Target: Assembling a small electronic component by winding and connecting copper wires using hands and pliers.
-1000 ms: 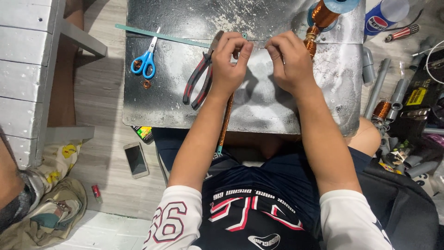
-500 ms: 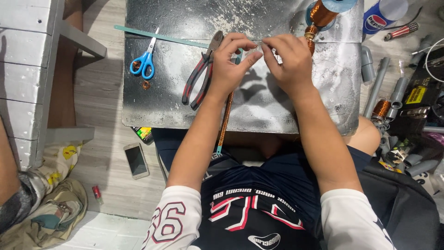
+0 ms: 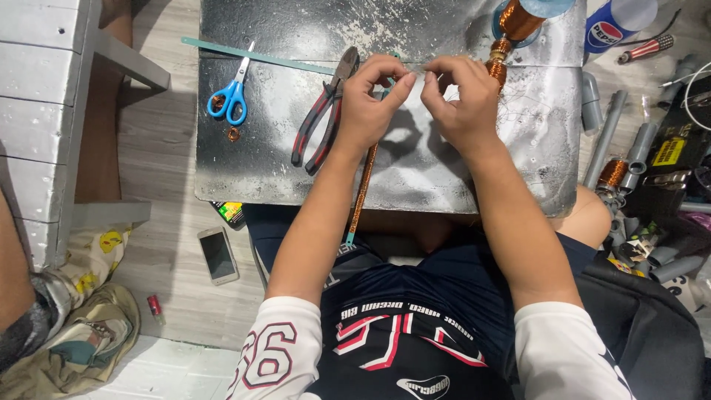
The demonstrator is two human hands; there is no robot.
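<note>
My left hand (image 3: pixel 374 104) and my right hand (image 3: pixel 458 98) meet over a scratched metal plate (image 3: pixel 444 170), fingertips pinched close together on a thin copper wire. A long rod wound with copper wire (image 3: pixel 361 196) runs from under my left hand down toward my lap, with a teal tip at its near end. A spool of copper wire (image 3: pixel 518 18) stands at the plate's far edge, just beyond my right hand. Red-and-black pliers (image 3: pixel 320 118) lie just left of my left hand.
Blue-handled scissors (image 3: pixel 231 92) and a thin teal strip (image 3: pixel 255 54) lie on the plate's left part. A phone (image 3: pixel 218 254) rests on the wooden floor. Grey pipes (image 3: pixel 607 133), small copper coils and a blue can (image 3: pixel 618 22) crowd the right side. White boards (image 3: pixel 37 111) stand at left.
Both hands have lifted slightly and drawn closer together, with the fingertips now pinched at one spot. Everything else on the plate stays where it was.
</note>
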